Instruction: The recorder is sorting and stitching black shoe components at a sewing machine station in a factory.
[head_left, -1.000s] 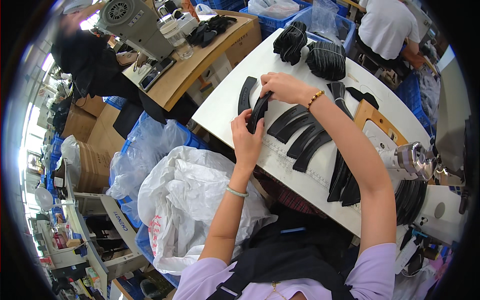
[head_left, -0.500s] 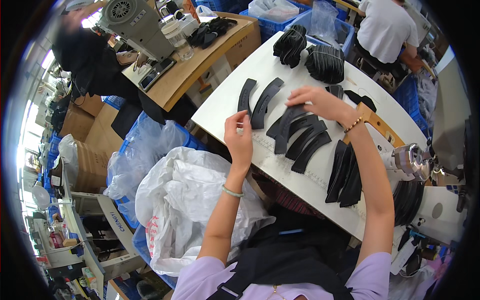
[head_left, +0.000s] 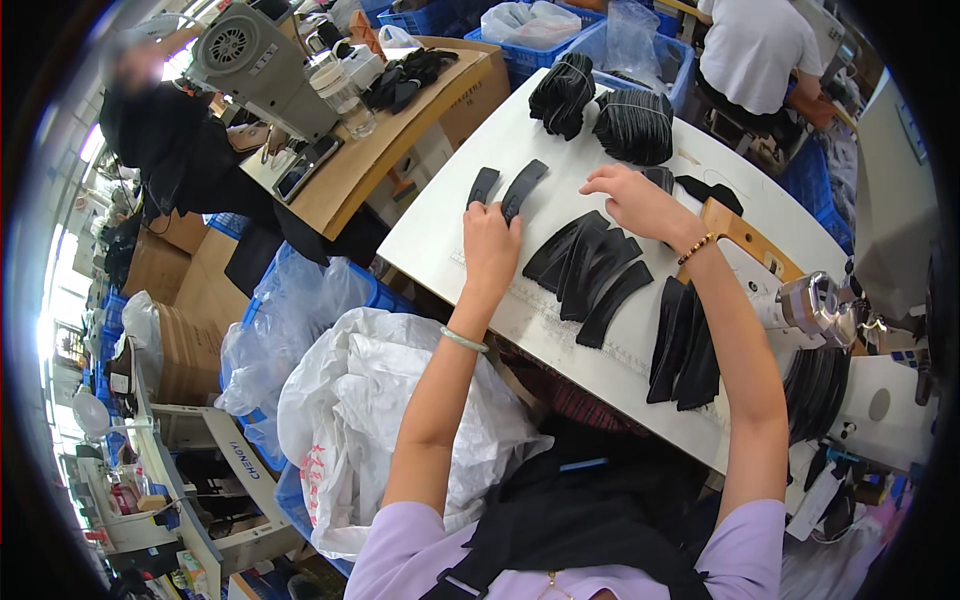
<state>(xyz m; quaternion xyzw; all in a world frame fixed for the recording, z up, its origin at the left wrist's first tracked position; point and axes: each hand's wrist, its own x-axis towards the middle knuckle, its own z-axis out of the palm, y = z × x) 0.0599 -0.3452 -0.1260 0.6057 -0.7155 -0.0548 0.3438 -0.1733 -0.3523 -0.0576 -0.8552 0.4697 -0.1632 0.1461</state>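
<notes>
My left hand (head_left: 491, 247) is over the lower ends of two curved black strips (head_left: 525, 188) on the white table, its fingers and thumb closed about them. The hand hides those lower ends. To the right, my right hand (head_left: 640, 204) hovers with fingers stretched leftward and nothing in them. Just below it lies an overlapping, fanned group of similar curved black strips (head_left: 585, 265). Another row of dark pieces (head_left: 686, 345) rests nearer the right forearm.
Two bundles of black pieces (head_left: 633, 127) stand at the table's far end. A sewing machine (head_left: 815, 305) is at the right, beside a wooden block (head_left: 745, 240). A white sack (head_left: 390, 400) sits left of the table. Other people work at the far left and far right.
My left hand has moved onto the two left strips and closed about them. My right hand has let go of a strip, which now lies among the fanned group.
</notes>
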